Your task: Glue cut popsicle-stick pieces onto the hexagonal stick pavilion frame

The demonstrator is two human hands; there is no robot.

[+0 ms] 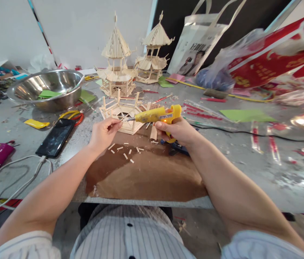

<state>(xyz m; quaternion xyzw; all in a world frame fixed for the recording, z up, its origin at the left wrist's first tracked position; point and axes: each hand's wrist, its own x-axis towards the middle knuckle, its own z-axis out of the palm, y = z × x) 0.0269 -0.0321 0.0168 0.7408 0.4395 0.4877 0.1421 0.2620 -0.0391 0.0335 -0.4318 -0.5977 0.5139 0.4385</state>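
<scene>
My right hand (175, 127) is wrapped round a yellow hot glue gun (154, 115), whose nozzle points left. The nozzle tip is close to the fingertips of my left hand (104, 131), which are pinched together. What they pinch, if anything, is too small to make out. Just behind both hands stands a low stick-built frame (134, 126) with upright posts, partly hidden by the glue gun. Several short cut sticks (125, 156) lie scattered on the brown mat (146, 180) below my hands.
Two stick pagodas (116, 77) (152, 54) stand behind. At left are a steel bowl (57, 102), a phone (56, 137), a yellow cutter (36, 123) and white cables (30, 181). A black cord (249, 132) runs right past green paper (247, 115). A white bag (192, 43) stands at the back.
</scene>
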